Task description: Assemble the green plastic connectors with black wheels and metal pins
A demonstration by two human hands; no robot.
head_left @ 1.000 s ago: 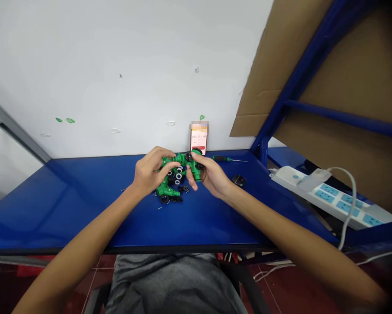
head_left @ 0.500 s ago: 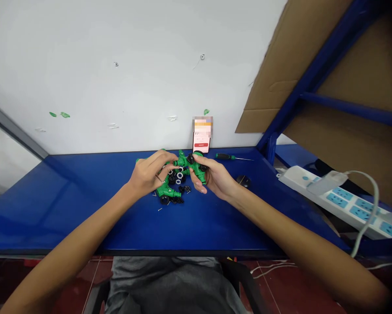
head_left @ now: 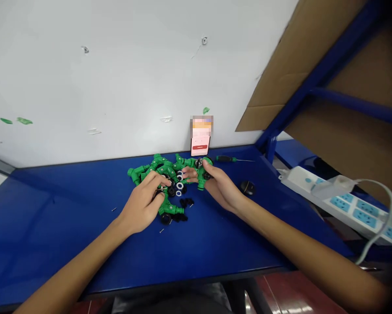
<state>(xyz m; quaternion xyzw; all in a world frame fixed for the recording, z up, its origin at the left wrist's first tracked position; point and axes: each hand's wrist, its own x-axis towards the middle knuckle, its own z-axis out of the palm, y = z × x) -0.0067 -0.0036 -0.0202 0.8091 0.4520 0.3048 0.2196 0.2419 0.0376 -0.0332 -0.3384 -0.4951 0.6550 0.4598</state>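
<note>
My right hand [head_left: 224, 185] is closed round a green plastic hose splitter [head_left: 202, 176] with black knobs and holds it above the table. My left hand [head_left: 143, 203] reaches over a pile of parts, its fingers bent, with thumb and forefinger apart near the small black pieces [head_left: 172, 191]. Whether its fingertips touch any of them I cannot tell. More green splitter bodies [head_left: 156, 161] lie behind this hand. In front of it rests another green splitter body [head_left: 171, 209] with a black round end. White rings [head_left: 179, 186] lie between the two hands.
A lit phone [head_left: 200, 146] leans on the white wall. Right of it lie a green-black screwdriver [head_left: 226, 158] and a black mouse [head_left: 248, 188]. Loose screws [head_left: 162, 230] are scattered on the blue table [head_left: 130, 261]. A white power strip [head_left: 342, 200] is at the right.
My left hand has left the end of the splitter and come down over the loose parts. My right hand still holds the splitter. The view has shifted.
</note>
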